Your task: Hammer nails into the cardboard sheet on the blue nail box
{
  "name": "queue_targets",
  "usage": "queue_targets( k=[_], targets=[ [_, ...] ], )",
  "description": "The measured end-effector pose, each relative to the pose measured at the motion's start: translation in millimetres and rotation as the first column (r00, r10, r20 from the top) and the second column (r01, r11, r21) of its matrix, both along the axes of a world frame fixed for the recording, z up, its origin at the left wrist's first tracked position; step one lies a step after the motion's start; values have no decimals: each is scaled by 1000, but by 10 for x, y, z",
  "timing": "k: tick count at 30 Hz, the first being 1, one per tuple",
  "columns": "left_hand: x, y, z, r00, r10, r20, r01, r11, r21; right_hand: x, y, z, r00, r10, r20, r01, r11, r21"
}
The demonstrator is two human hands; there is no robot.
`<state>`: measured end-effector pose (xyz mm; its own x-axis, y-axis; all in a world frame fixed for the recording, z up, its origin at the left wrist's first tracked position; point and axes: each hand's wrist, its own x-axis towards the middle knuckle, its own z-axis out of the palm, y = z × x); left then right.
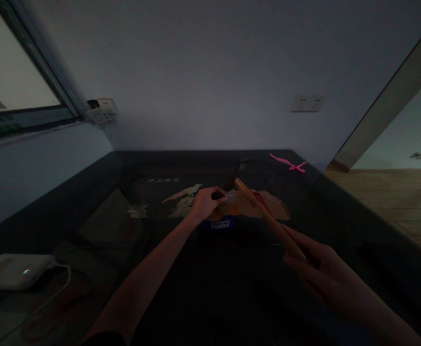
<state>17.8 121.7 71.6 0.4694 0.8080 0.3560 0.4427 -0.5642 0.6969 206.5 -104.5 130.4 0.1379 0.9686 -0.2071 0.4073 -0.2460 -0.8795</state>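
My right hand (pixel 315 269) is wrapped round the wooden handle of a hammer (pixel 264 211). The dark hammer head (pixel 235 176) is up near my left hand, just above the table. With thumb and fingers pinched, my left hand (pixel 206 203) is at the left end of a tan and orange speckled piece (pixel 239 204) with a red band. Whether it grips that piece or something small on it is too dark to tell. Partly under the speckled piece sits a blue item (pixel 220 224) with a white label.
The dark glossy table (pixel 181 298) carries a pale bird print. A pink ribbon (pixel 292 166) lies at its back right. On the left are a white device (pixel 18 271) and its cable (pixel 57 290). Wall sockets (pixel 307 103) are behind, and a window (pixel 19 57) is at the upper left.
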Motion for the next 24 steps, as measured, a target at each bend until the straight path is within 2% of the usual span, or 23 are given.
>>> queue_targets(
  k=[6,12,17,24],
  targets=[
    [9,21,-29,1000,25,-11,-25,999,-32,-16,21,18,1000,13,-10,-13,1000,-15],
    [12,6,5,1000,-1,12,2,999,-41,-40,17,48,1000,8,-21,-8,1000,-24],
    [12,11,5,998,37,-46,-39,998,-45,-56,46,44,1000,18,-21,-19,998,-52],
    [20,15,-25,999,46,-24,-47,998,-30,-63,40,108,1000,13,1,-13,1000,-12]
  ],
)
